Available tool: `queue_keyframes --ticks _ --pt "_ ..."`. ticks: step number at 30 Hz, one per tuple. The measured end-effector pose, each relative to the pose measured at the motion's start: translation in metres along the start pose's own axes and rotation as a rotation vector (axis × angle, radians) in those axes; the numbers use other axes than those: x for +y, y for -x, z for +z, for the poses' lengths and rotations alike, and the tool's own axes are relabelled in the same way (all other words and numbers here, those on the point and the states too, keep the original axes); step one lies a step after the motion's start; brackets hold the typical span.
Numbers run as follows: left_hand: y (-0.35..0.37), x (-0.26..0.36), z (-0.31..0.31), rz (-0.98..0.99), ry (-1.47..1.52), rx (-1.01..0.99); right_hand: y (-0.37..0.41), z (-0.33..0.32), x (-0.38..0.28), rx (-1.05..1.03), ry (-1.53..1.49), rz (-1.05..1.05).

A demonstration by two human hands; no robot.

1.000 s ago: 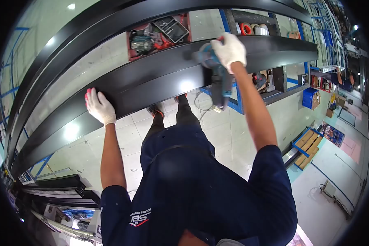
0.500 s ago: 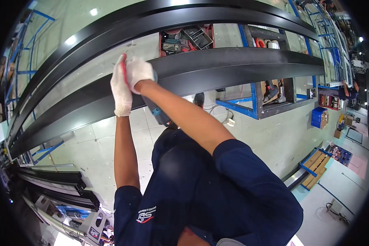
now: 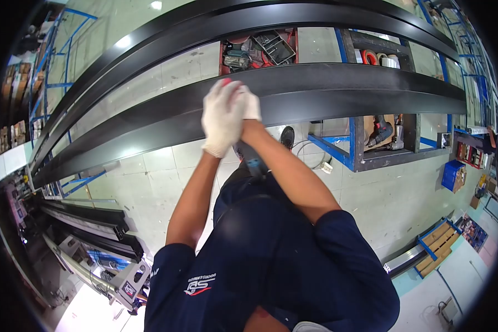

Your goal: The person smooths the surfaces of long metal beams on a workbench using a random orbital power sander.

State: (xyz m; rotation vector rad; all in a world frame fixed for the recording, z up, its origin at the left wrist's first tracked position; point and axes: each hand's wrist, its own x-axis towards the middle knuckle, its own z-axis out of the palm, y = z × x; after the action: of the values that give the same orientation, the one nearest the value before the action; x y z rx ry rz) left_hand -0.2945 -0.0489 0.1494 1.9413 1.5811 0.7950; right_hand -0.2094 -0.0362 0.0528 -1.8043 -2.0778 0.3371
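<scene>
Pressed close together, with the gloved left hand (image 3: 221, 117) overlapping the gloved right hand (image 3: 251, 105). Wrapped around the top of a power tool (image 3: 253, 164) with the right; cannot tell whether gripping or just resting with the left. Poking out from beneath the right wrist, toward the body: the tool's dark lower end, marked with teal. Under both hands and running far out to either side: a long black bar (image 3: 348, 88). Near the right wrist, past the bar's near edge: a dark shoe (image 3: 287, 137). Ahead of the hands, slightly right: a red toolbox (image 3: 296, 47). Farther right: a drill (image 3: 379, 131) and tape rolls (image 3: 369, 57). Beyond the toolbox: another black bar (image 3: 315, 15).
</scene>
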Motion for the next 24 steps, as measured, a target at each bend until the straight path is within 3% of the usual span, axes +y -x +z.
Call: queue_keyframes --ticks 1,6,8,13,15,17,20,24 --pt "-0.002 0.019 0.022 0.006 -0.007 -0.027 0.009 0.006 0.032 0.037 -0.022 0.029" --pt "-0.026 0.122 0.129 0.194 0.004 -0.153 0.057 -0.091 0.169 0.028 0.493 0.098" --pt "-0.037 0.164 0.174 0.250 0.044 -0.174 0.070 -0.119 0.229 0.042 0.511 0.156" --pt "-0.055 0.251 0.262 0.284 0.153 -0.277 0.091 -0.180 0.372 0.121 0.247 0.398" --pt "-0.068 0.263 0.302 0.514 0.078 -0.371 0.095 -0.200 0.410 0.191 0.006 0.508" --pt "-0.060 0.289 0.283 0.158 0.387 -0.284 0.093 -0.216 0.437 0.261 -0.327 0.612" --pt "-0.057 0.247 0.318 0.257 0.455 -0.224 0.077 -0.224 0.432 0.328 -0.701 0.716" --pt "-0.057 0.196 0.281 0.349 0.415 -0.210 0.047 -0.221 0.351 0.278 -0.913 0.757"
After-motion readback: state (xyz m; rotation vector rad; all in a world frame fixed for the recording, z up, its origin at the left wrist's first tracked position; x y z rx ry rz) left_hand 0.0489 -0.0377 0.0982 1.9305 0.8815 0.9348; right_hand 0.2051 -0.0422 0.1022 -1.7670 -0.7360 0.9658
